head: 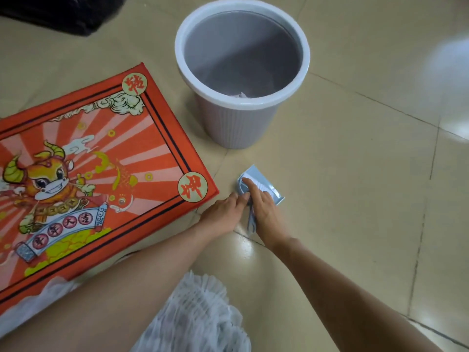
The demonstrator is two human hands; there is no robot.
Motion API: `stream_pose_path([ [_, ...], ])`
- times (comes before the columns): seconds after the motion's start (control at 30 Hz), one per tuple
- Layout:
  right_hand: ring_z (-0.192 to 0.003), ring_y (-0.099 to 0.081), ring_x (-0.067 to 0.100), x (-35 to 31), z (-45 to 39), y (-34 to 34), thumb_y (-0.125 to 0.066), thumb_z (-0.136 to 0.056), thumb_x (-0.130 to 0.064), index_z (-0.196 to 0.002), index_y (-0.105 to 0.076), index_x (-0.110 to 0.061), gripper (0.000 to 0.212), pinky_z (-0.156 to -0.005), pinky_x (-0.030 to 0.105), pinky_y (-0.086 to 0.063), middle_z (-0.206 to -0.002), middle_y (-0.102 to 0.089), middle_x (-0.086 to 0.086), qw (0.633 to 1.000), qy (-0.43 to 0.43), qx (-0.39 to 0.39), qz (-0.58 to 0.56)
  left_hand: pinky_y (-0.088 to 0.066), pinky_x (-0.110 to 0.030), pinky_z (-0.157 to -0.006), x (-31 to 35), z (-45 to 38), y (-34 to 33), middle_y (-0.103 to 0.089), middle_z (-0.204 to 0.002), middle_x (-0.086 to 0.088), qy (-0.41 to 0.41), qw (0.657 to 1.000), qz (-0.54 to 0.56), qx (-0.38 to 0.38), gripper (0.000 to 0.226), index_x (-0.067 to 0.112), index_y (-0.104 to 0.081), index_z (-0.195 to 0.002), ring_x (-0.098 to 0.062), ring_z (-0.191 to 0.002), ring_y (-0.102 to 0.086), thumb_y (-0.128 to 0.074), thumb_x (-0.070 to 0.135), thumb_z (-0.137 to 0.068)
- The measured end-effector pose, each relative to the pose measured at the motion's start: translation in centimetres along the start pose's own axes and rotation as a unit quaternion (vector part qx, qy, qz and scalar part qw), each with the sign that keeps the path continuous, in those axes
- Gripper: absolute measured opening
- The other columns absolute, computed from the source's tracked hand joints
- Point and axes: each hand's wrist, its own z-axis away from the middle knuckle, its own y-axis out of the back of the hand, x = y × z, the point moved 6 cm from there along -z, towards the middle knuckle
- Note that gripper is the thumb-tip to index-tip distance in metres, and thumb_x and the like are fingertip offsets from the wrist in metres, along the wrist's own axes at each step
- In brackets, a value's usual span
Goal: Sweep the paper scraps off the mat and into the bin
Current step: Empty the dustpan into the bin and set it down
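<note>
Scraps are not seen anywhere on the mat (83,174); a pale crumple just visible at the bottom of the bin (242,72) is probably where they now lie, so the sweeping is judged nearly or fully done. A small blue dustpan (264,185) is set on the floor (355,199) in front of the bin, just beside the mat's near corner, with a slim blue handle, probably the brush, beneath the palm. The right hand (264,212) is laid over this set, forefinger stretched along the pan's top and the remaining fingers curled around the handle, so the tools are held down and together. The left hand (224,212) is rested on the floor between the mat corner and the pan, fingers straight and close together, tips touching the right hand; whether anything is pinched under them cannot be told. This placing is judged to suit gathering stray bits off the tile, or parking the tools.

Glossy beige tiles with dark joints are spread around the bin, and window light is reflected to its right. A black bag (63,13) is slumped well behind the mat. White gauzy cloth (198,313) is seen nearest the camera, between the forearms.
</note>
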Motion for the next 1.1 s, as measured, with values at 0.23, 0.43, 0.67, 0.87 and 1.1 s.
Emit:
stream_pose_path([
  [0.23,-0.122,-0.043,0.026,2.4,-0.3,-1.9,-0.045,-0.094,-0.002,-0.157,-0.007,-0.022,0.076,-0.097,0.042,-0.047,-0.136,-0.049,0.01,0.996,-0.051,-0.059,0.034,-0.042,-0.044,-0.099,-1.2,0.0,-0.1,-0.054,-0.135,-0.014,0.002,0.998,-0.068,-0.004,0.054,0.021,-0.044,-0.138,-0.035,-0.122,-0.051,-0.016,0.052,-0.103],
  [0.43,-0.13,-0.041,0.027,3.5,0.5,-2.6,-0.038,-0.084,0.009,-0.157,-0.006,-0.02,0.085,-0.093,0.041,-0.048,-0.15,-0.041,0.004,0.986,-0.07,-0.113,0.096,-0.038,-0.044,-0.104,-1.0,0.3,1.0,-0.052,-0.139,-0.011,-0.013,0.999,-0.045,-0.002,0.054,0.025,-0.041,-0.144,-0.032,-0.128,-0.047,-0.013,0.049,-0.105],
  [0.67,-0.119,-0.05,0.032,4.3,0.5,-2.3,-0.041,-0.086,0.003,-0.157,-0.006,-0.023,0.084,-0.093,0.039,-0.048,-0.133,-0.049,0.015,0.979,-0.13,-0.127,0.089,-0.044,-0.045,-0.094,-0.6,1.4,2.8,-0.061,-0.118,-0.013,-0.026,0.998,-0.05,0.0,0.057,0.02,-0.052,-0.12,-0.034,-0.11,-0.056,-0.012,0.055,-0.102],
  [0.87,-0.099,-0.059,0.035,4.7,-0.7,-2.1,-0.039,-0.087,0.003,-0.153,-0.013,-0.028,0.077,-0.087,0.037,-0.051,-0.119,-0.052,0.018,0.98,-0.127,-0.125,0.088,-0.046,-0.046,-0.092,-0.9,1.8,4.4,-0.065,-0.108,-0.011,-0.037,0.998,-0.057,0.016,0.053,0.028,-0.046,-0.092,-0.033,-0.099,-0.058,-0.01,0.065,-0.097],
  [1.1,-0.112,-0.06,0.036,5.0,-1.1,-1.4,-0.039,-0.088,-0.002,-0.149,-0.024,-0.026,0.067,-0.096,0.039,-0.049,-0.125,-0.058,0.019,0.981,-0.127,-0.127,0.076,-0.047,-0.046,-0.091,-1.2,2.1,4.4,-0.065,-0.107,-0.007,-0.045,0.998,-0.049,0.005,0.06,0.023,-0.052,-0.096,-0.029,-0.096,-0.059,-0.009,0.065,-0.096],
])
